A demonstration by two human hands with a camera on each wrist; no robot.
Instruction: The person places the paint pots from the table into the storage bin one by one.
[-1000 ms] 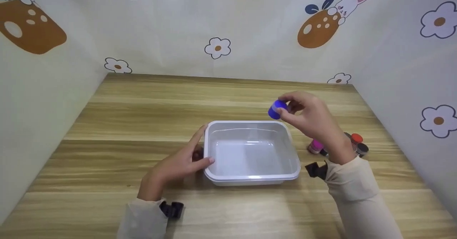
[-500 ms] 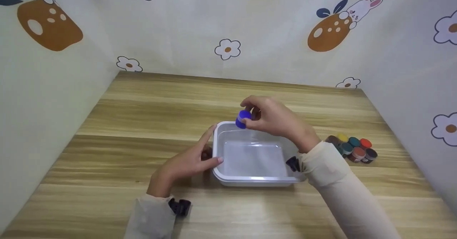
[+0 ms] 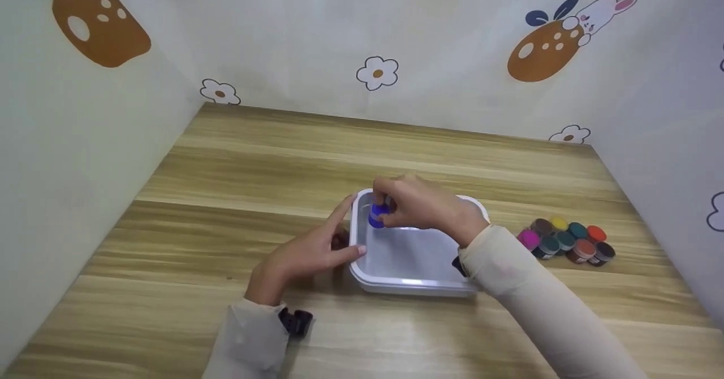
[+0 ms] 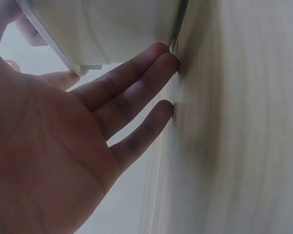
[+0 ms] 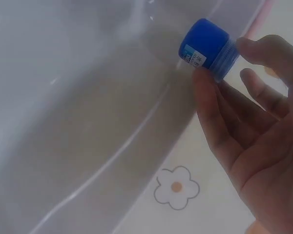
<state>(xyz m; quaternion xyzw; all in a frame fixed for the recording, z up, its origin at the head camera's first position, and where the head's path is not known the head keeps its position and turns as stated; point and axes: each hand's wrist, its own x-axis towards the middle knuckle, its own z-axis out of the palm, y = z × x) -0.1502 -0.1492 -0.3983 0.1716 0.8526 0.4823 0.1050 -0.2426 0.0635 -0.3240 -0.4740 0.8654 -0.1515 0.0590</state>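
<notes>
My right hand pinches a small blue paint jar by its clear lid, between thumb and fingers. It holds the jar inside the white plastic basin, near the far left corner. In the right wrist view, the paint jar is tilted with its label showing, above the basin floor; whether it touches the wall is unclear. My left hand rests against the basin's left side, thumb on the rim. In the left wrist view, the left hand has fairly straight fingers, their tips down at the table beside the basin wall.
Several paint jars with pink, brown, yellow, green, red and black colours stand in a cluster right of the basin. The wood-grain table meets a patterned cloth backdrop at the back and sides. Each wrist wears a black mount.
My right hand has carried the blue paint jar leftward and down, from beyond the basin's far right rim to inside its far left corner. The left hand stays at the basin; the view has shifted slightly.
</notes>
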